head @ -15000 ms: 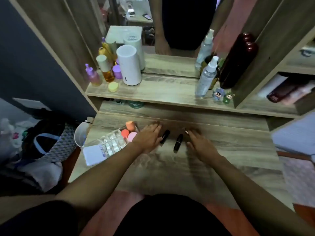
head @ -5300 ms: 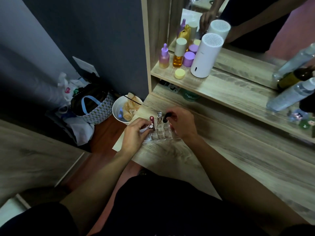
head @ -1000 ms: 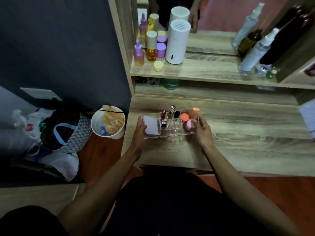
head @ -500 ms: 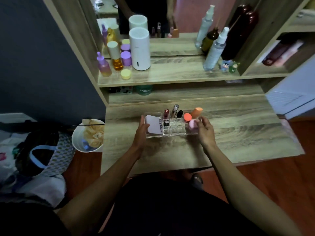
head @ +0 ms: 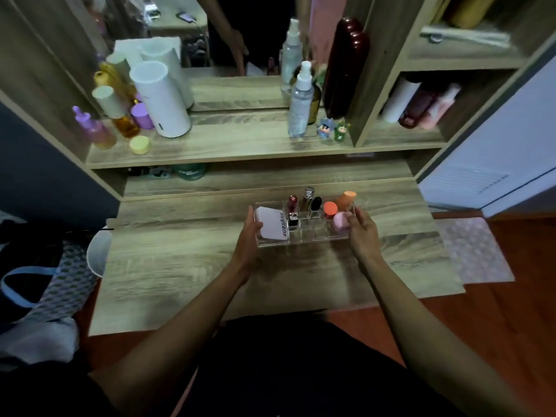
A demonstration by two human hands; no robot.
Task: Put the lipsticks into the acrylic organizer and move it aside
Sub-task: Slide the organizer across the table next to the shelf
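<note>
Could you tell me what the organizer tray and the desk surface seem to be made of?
The organizer tray looks like clear, glossy acrylic: the wood grain shows through its walls. The desk surface looks like matte wood-grain laminate or veneer, though real wood cannot be ruled out.

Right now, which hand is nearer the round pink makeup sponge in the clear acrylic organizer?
Right. The right hand grips the organizer's end, fingers touching the pink sponge. The left hand holds the opposite end, beside the white compact.

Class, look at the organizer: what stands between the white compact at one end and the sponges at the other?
In the head view, three lipsticks stand upright in the acrylic organizer between the white compact and the sponges.
</note>
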